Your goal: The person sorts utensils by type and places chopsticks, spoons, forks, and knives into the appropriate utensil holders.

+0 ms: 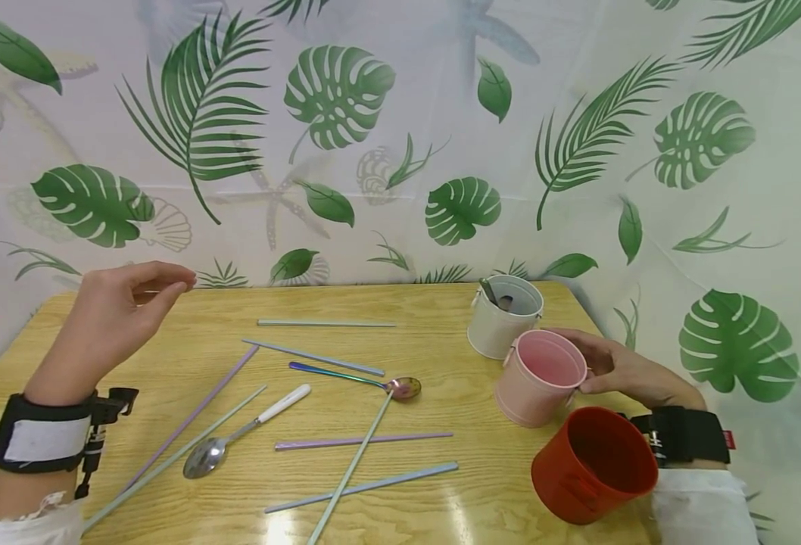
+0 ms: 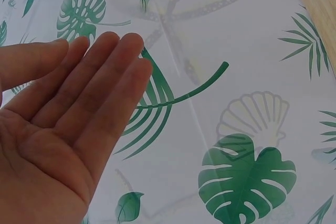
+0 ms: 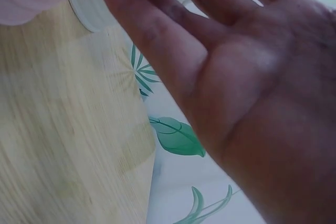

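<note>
A: Where is the thing being handled?

B: It's a small pink round bucket [image 1: 537, 382], apparently painted metal, with little lugs under its rim. It sits toward the right of the pale wooden table [image 1: 434, 348], between a white round bucket [image 1: 499, 329] behind it and a glossy red cup with a side handle [image 1: 571, 484] in front. From here I can't tell whether the two buckets touch.

A: How would it handle?

B: Light, I'd judge, since no contents show inside it. The wall looks thin but stiff, likely to dent rather than break, and the smooth finish may be a bit slippery. I'd take it by the side just below the rim, thumb opposite fingers, because a thin handle would probably swing.

A: And the fingers?

B: The right hand [image 1: 635, 376] comes in from the right edge. Its fingers reach round the far side and its thumb lies against the near right side, so it seems to hold the bucket by its wall. The fingertips behind are hidden in the head view.

A: The left?

B: The left hand [image 1: 128, 306] hangs raised over the table's left side, fingers together and gently bent, gripping nothing, well apart from the bucket.
</note>
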`<state>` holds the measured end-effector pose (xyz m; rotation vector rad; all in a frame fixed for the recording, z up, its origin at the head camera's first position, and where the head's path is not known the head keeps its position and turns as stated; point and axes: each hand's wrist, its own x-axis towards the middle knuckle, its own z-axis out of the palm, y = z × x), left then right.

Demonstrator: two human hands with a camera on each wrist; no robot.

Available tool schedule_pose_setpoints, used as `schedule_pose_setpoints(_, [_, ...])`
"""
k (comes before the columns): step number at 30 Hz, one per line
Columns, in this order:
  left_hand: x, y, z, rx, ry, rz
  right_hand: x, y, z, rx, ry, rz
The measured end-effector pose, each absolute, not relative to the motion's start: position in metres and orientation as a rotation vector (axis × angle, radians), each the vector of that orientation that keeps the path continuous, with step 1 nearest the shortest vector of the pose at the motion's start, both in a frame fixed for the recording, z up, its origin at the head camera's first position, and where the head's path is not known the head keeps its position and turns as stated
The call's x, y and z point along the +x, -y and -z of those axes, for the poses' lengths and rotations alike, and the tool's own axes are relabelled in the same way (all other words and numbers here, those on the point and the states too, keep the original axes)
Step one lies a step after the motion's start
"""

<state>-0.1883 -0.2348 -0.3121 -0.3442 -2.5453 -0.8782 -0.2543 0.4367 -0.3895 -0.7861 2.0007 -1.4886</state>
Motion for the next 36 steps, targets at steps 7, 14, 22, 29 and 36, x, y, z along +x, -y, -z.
schedule_pose_setpoints(7, [-0.188,0.234,0.314,-0.354,2.557,0.890,-0.256,-0.433,0.390,-0.836,-1.968,1.499])
schedule_pose_setpoints(14, [-0.189,0.228,0.316,-0.387,2.569,0.908,-0.255,-0.432,0.390,-0.799,-2.048,1.457])
schedule_pose_setpoints(22, [-0.193,0.210,0.319,-0.518,2.556,0.876,-0.258,-0.433,0.390,-0.780,-2.075,1.443])
schedule_pose_setpoints(29, [-0.199,0.192,0.325,-0.599,2.603,0.926,-0.256,-0.434,0.391,-0.761,-2.079,1.436])
schedule_pose_setpoints(36, [-0.225,0.164,0.324,-0.744,2.668,0.859,-0.254,-0.434,0.388,-0.794,-2.060,1.449])
